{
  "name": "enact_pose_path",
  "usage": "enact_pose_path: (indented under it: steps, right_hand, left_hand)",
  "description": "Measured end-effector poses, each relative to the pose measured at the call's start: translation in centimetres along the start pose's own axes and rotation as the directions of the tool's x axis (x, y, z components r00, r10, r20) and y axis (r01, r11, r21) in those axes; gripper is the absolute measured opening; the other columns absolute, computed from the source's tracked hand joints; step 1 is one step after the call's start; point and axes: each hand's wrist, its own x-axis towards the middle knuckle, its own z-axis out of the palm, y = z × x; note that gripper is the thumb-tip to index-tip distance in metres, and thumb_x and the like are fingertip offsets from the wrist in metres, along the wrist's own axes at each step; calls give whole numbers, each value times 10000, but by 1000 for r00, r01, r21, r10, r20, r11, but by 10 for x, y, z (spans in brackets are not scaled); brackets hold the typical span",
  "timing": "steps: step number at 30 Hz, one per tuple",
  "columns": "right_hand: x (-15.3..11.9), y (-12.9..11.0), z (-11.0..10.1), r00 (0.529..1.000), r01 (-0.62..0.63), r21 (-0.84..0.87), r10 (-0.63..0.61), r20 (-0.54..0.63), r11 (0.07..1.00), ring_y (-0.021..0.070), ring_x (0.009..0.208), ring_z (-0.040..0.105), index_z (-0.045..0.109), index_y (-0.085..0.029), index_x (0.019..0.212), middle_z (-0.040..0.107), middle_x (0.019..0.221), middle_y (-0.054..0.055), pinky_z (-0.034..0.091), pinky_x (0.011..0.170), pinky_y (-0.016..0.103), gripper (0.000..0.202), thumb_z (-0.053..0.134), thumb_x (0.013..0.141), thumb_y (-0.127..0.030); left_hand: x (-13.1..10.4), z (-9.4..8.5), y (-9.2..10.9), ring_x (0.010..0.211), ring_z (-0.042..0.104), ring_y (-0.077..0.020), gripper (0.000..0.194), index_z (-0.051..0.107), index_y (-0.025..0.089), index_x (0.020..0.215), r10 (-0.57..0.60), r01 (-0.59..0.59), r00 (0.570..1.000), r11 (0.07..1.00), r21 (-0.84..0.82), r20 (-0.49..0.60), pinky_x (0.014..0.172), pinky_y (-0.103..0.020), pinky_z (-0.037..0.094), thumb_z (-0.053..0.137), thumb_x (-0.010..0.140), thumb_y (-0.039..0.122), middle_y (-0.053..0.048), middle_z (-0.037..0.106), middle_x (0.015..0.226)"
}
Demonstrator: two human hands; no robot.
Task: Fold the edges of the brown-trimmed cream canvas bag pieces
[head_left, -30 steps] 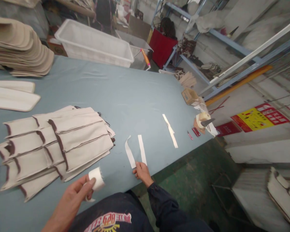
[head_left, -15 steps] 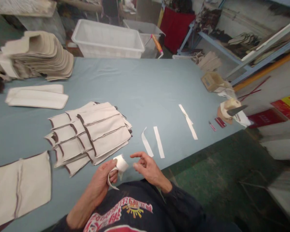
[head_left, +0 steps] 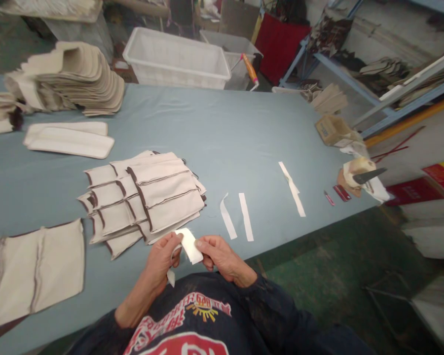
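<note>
At the lower centre of the frame, we held a flat, cloth-like white strip (head_left: 191, 247): our left hand (head_left: 163, 256) pinched one side, our right hand (head_left: 220, 256) the other, thumbs on top. Left of centre lay cream panels (head_left: 170, 190), layered, seamed and dark-edged.

Left hand (head_left: 164, 257) and right hand (head_left: 220, 254) close together before the torso (head_left: 240, 308), each pinching between thumb and curled fingers; forearms (head_left: 136, 300) angled inward.
</note>
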Motion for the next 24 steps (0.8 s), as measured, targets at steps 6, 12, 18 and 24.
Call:
enact_pose_path:
  steps: [6, 12, 18, 24]
  right_hand:
    - [-8, -10, 4, 1000, 6, -42, -6, -7, 999, 60, 418, 404, 601, -182, 814, 535, 507, -79, 310, 424, 188, 377, 744, 814, -531]
    - [-11, -11, 5, 1000, 2, -13, -3, -23, 1000, 52, 428, 398, 614, -180, 831, 569, 569, -69, 313, 410, 180, 288, 748, 788, -431]
    - [-6, -11, 8, 988, 20, 2, -20, -156, 1000, 65, 437, 413, 605, -175, 881, 518, 513, -90, 327, 423, 182, 384, 759, 751, -502]
    - [-1, -13, 13, 972, 77, -11, -78, -220, 997, 62, 444, 409, 587, -177, 874, 505, 535, -94, 329, 426, 184, 421, 775, 734, -526]
  left_hand:
    - [2, -2, -1, 368, 276, -20, 527, 514, 187, 673, 40, -40, 999, 999, -28, 2, 358, -132, 275, 889, 641, 556, 125, 397, 463]
    - [3, -3, 1, 363, 266, -19, 528, 509, 188, 687, 66, -65, 998, 996, -55, 10, 364, -133, 294, 889, 661, 553, 132, 397, 463]
    - [2, -1, 6, 370, 256, -22, 547, 518, 189, 706, 68, -65, 997, 995, -82, 32, 367, -134, 302, 897, 650, 580, 137, 381, 461]
    - [0, 7, 5, 374, 248, -27, 552, 555, 176, 692, 20, -13, 995, 998, -68, 98, 356, -143, 295, 827, 702, 657, 113, 399, 470]
